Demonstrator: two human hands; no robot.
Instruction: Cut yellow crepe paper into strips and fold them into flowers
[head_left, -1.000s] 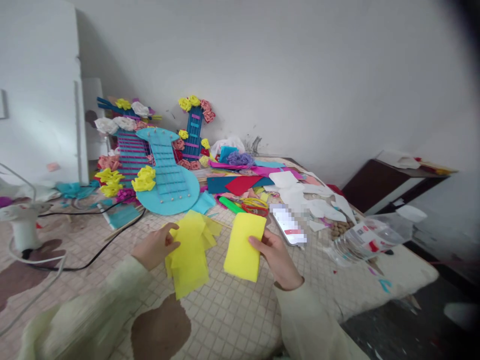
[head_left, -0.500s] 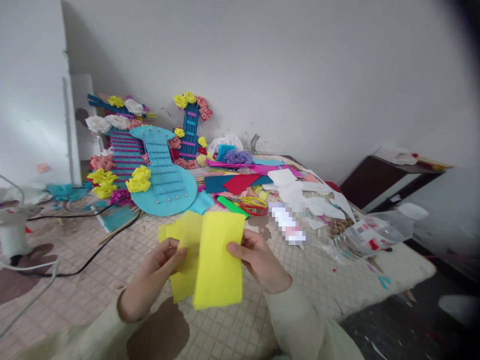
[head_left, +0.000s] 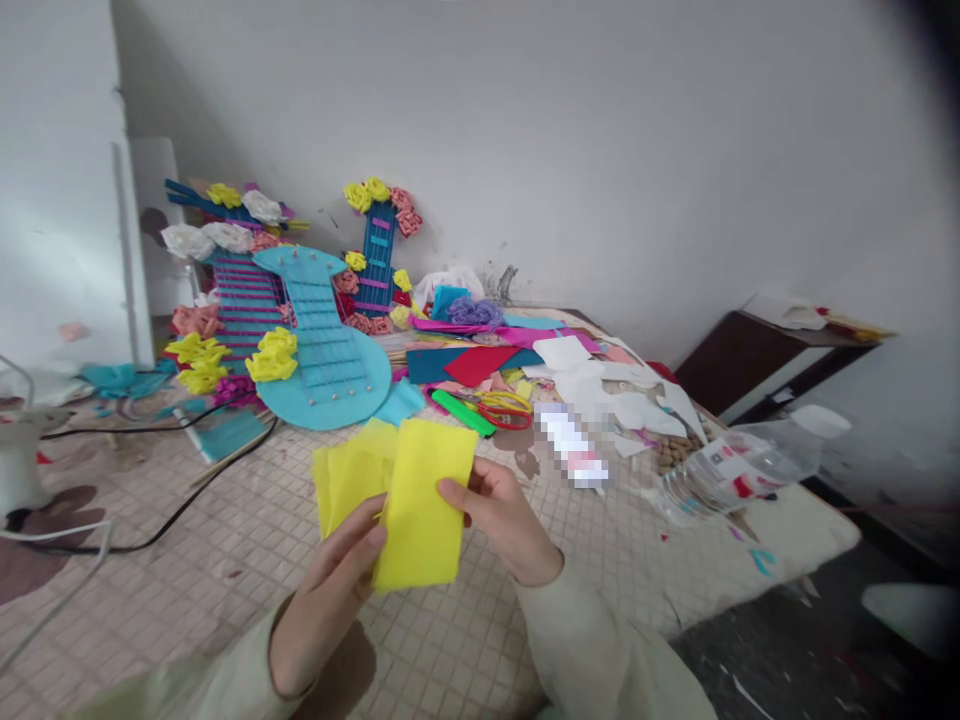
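A bright yellow felt rectangle (head_left: pixel 424 500) is held up in front of me, and it overlaps several thinner yellow sheets (head_left: pixel 346 475) behind it on the left. My right hand (head_left: pixel 499 520) pinches the rectangle's right edge with thumb and fingers. My left hand (head_left: pixel 330 590) grips the yellow sheets from below, with its thumb against the rectangle's lower left corner. Both hands hover above the tiled mat (head_left: pixel 225 540).
A blue guitar-shaped craft (head_left: pixel 326 355) with paper flowers stands behind, beside other blue and pink pieces (head_left: pixel 379 260). Coloured felt scraps (head_left: pixel 480 365), scissors (head_left: pixel 502 410), a phone (head_left: pixel 574 445) and a plastic bottle (head_left: pixel 739 465) lie to the right. A black cable (head_left: pixel 165 510) crosses the left.
My right hand brought the yellow rectangle leftward until it overlaps the sheets in my left hand. Both hands drew together and closer to me, and the left hand shifted under the sheets.
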